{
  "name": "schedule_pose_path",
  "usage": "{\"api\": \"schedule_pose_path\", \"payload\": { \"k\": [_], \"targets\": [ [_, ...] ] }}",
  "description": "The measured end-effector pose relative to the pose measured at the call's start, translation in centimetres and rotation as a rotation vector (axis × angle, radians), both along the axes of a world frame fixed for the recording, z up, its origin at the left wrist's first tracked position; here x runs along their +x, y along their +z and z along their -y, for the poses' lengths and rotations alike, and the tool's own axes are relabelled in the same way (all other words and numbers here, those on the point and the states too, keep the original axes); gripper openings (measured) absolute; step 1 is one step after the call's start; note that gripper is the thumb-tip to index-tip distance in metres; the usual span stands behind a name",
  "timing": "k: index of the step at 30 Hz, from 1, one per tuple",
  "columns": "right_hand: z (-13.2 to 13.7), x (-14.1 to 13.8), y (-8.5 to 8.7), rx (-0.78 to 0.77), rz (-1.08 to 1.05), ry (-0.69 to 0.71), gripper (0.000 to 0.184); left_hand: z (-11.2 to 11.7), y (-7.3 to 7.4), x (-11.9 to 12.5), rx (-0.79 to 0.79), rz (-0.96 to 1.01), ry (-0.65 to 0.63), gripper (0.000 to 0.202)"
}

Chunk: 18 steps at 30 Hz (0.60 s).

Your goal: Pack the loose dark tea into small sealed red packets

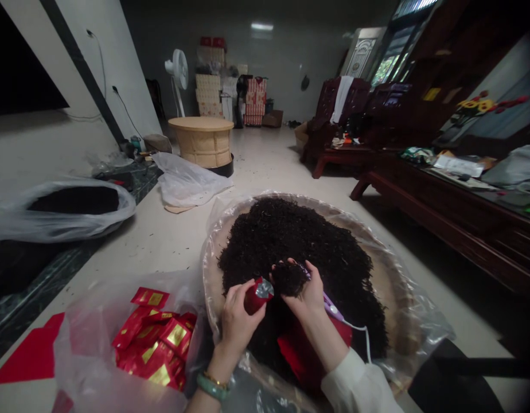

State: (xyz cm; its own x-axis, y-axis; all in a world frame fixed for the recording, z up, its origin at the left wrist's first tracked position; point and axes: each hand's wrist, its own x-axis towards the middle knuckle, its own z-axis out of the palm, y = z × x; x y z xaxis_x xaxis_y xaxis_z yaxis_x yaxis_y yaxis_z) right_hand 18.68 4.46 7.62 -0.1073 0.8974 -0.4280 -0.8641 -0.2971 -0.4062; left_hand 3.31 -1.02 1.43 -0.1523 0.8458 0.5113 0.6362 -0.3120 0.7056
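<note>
My left hand (237, 315) is closed around a small red packet (256, 293) with a silvery open mouth, held over a big heap of dark loose tea leaves (299, 241). My right hand (306, 289) is cupped and closed on a clump of tea leaves (288, 278) right beside the packet's mouth. The leaves lie on a plastic sheet in a wide round basket tray (383, 269). A purple object with a white cord (334, 310) lies under my right wrist.
A clear plastic bag of several red and gold packets (155, 341) sits at lower left, red sheets (32, 353) beside it. Another plastic-lined bag of dark leaves (71, 206) stands at far left. Round wooden stool (202, 140), dark wooden bench (454, 212) at right.
</note>
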Motion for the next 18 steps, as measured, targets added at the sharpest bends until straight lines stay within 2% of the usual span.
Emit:
{"api": "schedule_pose_path", "payload": {
  "k": [8,18],
  "targets": [
    [0.3,-1.7,1.7,0.293,0.186,-0.139,0.03,-0.2,-0.1,0.9,0.012,-0.091,0.052,0.048],
    [1.0,-3.2,1.9,0.408,0.55,-0.146,0.046,-0.2,-0.1,1.0,0.009,-0.15,0.037,0.055]
  ]
}}
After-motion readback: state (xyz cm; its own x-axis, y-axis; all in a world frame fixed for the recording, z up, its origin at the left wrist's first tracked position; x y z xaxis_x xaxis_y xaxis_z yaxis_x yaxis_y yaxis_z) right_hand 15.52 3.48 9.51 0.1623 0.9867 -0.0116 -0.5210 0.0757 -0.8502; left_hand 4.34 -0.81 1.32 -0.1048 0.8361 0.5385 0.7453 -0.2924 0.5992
